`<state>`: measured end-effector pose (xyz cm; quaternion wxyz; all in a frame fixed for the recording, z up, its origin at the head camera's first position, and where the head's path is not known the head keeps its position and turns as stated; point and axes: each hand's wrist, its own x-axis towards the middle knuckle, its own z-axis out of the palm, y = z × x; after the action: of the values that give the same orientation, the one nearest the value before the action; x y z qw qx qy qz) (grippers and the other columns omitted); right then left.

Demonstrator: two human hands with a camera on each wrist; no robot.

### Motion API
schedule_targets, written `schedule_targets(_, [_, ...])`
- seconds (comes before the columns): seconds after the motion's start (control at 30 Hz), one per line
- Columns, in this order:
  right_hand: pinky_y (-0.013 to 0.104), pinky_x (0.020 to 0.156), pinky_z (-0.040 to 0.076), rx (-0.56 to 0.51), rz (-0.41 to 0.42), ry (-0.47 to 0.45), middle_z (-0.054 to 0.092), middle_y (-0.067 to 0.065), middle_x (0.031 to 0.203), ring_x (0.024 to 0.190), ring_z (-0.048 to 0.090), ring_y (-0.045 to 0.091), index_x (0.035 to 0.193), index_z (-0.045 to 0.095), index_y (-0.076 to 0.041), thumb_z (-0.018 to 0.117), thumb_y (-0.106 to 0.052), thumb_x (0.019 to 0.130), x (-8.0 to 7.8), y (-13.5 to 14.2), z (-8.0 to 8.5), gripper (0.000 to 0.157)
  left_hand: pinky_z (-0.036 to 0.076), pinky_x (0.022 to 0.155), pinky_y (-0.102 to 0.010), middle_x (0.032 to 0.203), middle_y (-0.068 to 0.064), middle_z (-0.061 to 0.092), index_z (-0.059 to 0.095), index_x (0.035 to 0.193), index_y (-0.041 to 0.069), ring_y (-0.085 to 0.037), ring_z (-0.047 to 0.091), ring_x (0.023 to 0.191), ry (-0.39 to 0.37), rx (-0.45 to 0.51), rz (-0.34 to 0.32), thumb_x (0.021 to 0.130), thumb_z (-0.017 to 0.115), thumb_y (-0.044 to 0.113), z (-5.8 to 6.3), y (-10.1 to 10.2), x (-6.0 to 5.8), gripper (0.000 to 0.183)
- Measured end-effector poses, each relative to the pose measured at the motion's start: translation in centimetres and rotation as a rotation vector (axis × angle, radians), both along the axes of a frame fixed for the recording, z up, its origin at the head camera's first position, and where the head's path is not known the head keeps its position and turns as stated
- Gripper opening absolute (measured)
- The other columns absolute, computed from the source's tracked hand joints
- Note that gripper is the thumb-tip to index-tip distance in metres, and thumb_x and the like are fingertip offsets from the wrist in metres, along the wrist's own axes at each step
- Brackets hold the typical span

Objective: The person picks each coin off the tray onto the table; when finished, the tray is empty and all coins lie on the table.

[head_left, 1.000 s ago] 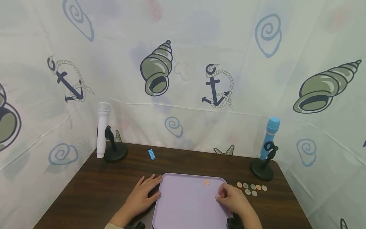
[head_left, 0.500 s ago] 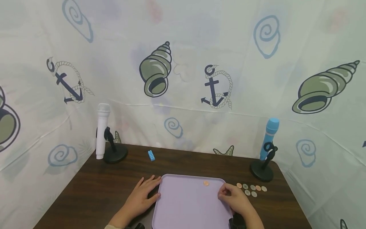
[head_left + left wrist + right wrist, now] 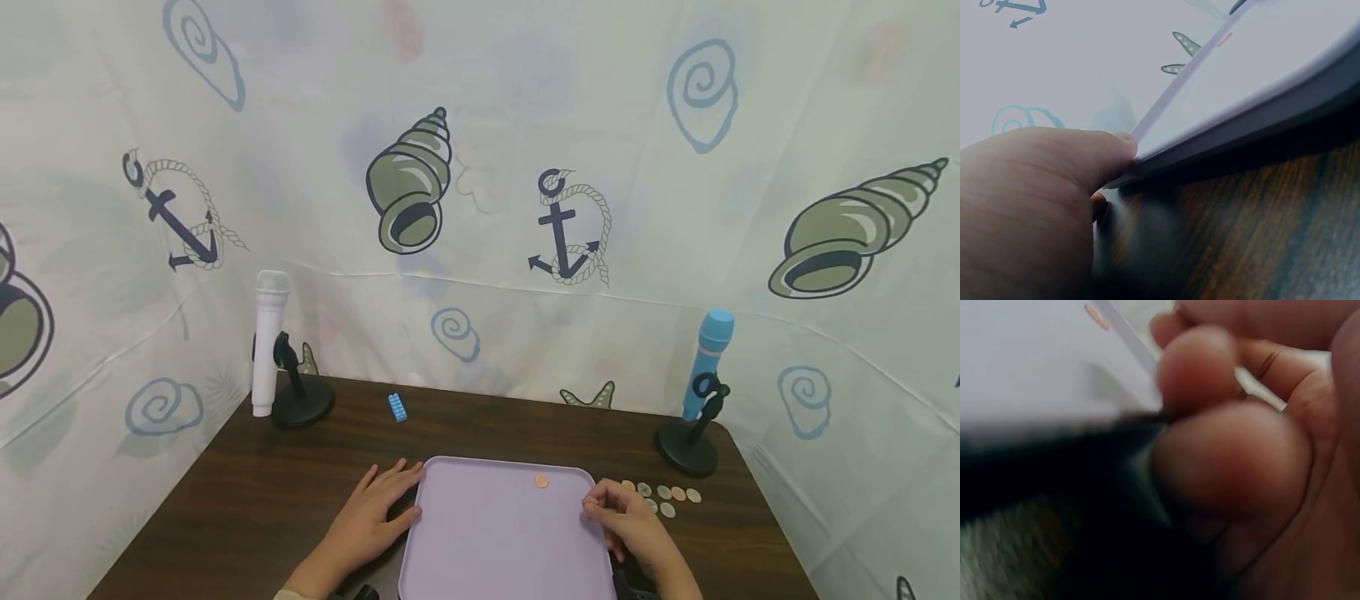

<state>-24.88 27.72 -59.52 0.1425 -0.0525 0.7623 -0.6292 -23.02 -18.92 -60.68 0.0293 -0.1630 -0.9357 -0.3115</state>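
A lilac tray (image 3: 502,533) lies on the dark wooden table, with a copper coin (image 3: 542,481) near its far right corner. My left hand (image 3: 371,510) rests at the tray's left edge with fingers spread; in the left wrist view the thumb (image 3: 1107,150) touches the rim. At the right rim, my right hand (image 3: 633,527) has its thumb and forefinger together, pinching a coin that the fingertips mostly hide. The right wrist view shows those fingertips blurred against the dark side of the tray.
Several copper and silver coins (image 3: 678,493) lie on the table right of the tray, partly behind the right hand. A blue microphone (image 3: 703,358) and a white microphone (image 3: 268,350) stand in black holders at the back corners. A blue toy brick (image 3: 397,407) lies behind the tray.
My right hand has drawn the coin from inside the tray rightward to its right rim. The left hand and the tray have stayed put.
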Motion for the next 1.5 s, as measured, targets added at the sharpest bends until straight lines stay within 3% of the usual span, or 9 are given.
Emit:
schedule_targets(0.1, [0.018, 0.043, 0.041, -0.058, -0.053, 0.021, 0.062, -0.001, 0.082, 0.053, 0.05, 0.007, 0.111, 0.067, 0.004, 0.075, -0.019, 0.103, 0.0, 0.2, 0.0, 0.026, 0.012, 0.136, -0.069, 0.17, 0.004, 0.051, 0.057, 0.161, 0.024, -0.031, 0.04, 0.164, 0.0, -0.003, -0.002, 0.104, 0.07, 0.048, 0.0, 0.0, 0.0, 0.064])
schedule_targets(0.23, [0.021, 0.044, 0.033, -0.145, -0.165, 0.127, 0.063, -0.005, 0.079, 0.053, 0.045, 0.006, 0.101, 0.065, 0.003, 0.074, -0.01, 0.102, 0.2, 0.6, 0.1, 0.015, 0.013, 0.136, -0.069, 0.17, 0.004, 0.051, 0.056, 0.161, 0.024, -0.03, 0.039, 0.164, -0.002, -0.01, 0.0, 0.104, 0.07, 0.05, -0.2, -0.1, 0.0, 0.064])
schedule_targets(0.43, [0.042, 0.047, 0.02, -0.257, -0.327, 0.277, 0.073, -0.002, 0.081, 0.052, 0.035, 0.014, 0.089, 0.063, 0.005, 0.072, 0.005, 0.1, 0.4, 2.3, 0.3, 0.014, 0.012, 0.136, -0.069, 0.17, 0.005, 0.051, 0.056, 0.161, 0.024, -0.029, 0.039, 0.165, -0.002, -0.006, 0.0, 0.104, 0.069, 0.05, -0.1, -0.2, 0.0, 0.064])
schedule_targets(0.57, [0.043, 0.048, 0.021, -0.255, -0.509, 0.314, 0.077, 0.002, 0.08, 0.051, 0.035, 0.017, 0.094, 0.069, 0.013, 0.076, 0.006, 0.097, 0.9, 4.1, 0.5, 0.01, 0.014, 0.135, -0.07, 0.168, 0.004, 0.053, 0.058, 0.16, 0.023, -0.031, 0.041, 0.163, 0.025, -0.008, -0.003, 0.104, 0.07, 0.048, 0.0, 0.0, 0.0, 0.062])
schedule_targets(0.8, [0.029, 0.045, 0.035, -0.244, -0.794, 0.276, 0.084, -0.006, 0.094, 0.057, 0.048, 0.01, 0.105, 0.073, 0.015, 0.081, -0.008, 0.098, 1.9, 7.6, 0.7, 0.025, 0.015, 0.135, -0.07, 0.168, 0.004, 0.053, 0.058, 0.16, 0.023, -0.031, 0.042, 0.163, 0.019, -0.017, -0.001, 0.105, 0.07, 0.047, 0.3, 0.2, 0.1, 0.061])
schedule_targets(0.97, [0.025, 0.044, 0.04, -0.14, -0.909, 0.179, 0.078, -0.011, 0.084, 0.054, 0.049, 0.01, 0.106, 0.078, 0.001, 0.087, -0.021, 0.095, 2.0, 10.2, 0.4, 0.026, 0.015, 0.135, -0.07, 0.169, 0.003, 0.053, 0.058, 0.16, 0.022, -0.032, 0.041, 0.163, 0.024, -0.02, -0.008, 0.105, 0.069, 0.048, 0.3, 0.1, 0.1, 0.062])
schedule_targets(1.1, [0.023, 0.049, 0.043, 0.012, -0.974, 0.152, 0.068, -0.01, 0.075, 0.057, 0.051, 0.008, 0.107, 0.08, -0.006, 0.089, -0.028, 0.094, 1.7, 10.5, 0.3, 0.027, 0.015, 0.134, -0.071, 0.169, 0.002, 0.053, 0.057, 0.16, 0.022, -0.032, 0.041, 0.163, 0.027, -0.017, -0.009, 0.105, 0.068, 0.048, 0.3, 0.2, 0.1, 0.062])
schedule_targets(1.3, [0.021, 0.067, 0.045, 0.298, -0.979, 0.088, 0.063, -0.026, 0.079, 0.083, 0.054, 0.006, 0.11, 0.082, -0.008, 0.083, -0.038, 0.098, 1.5, 10.1, -0.3, 0.033, 0.015, 0.134, -0.071, 0.169, 0.004, 0.053, 0.058, 0.16, 0.023, -0.032, 0.042, 0.163, 0.025, -0.014, -0.006, 0.105, 0.068, 0.049, 0.1, 0.2, 0.0, 0.062])
schedule_targets(1.5, [0.024, 0.07, 0.044, 0.329, -0.935, 0.063, 0.061, -0.018, 0.083, 0.088, 0.052, 0.011, 0.106, 0.079, -0.008, 0.076, -0.027, 0.102, 1.3, 10.0, -0.3, 0.02, 0.017, 0.133, -0.072, 0.167, 0.002, 0.055, 0.059, 0.159, 0.021, -0.033, 0.044, 0.161, 0.062, 0.0, -0.008, 0.104, 0.071, 0.046, -0.2, 0.1, 0.0, 0.062])
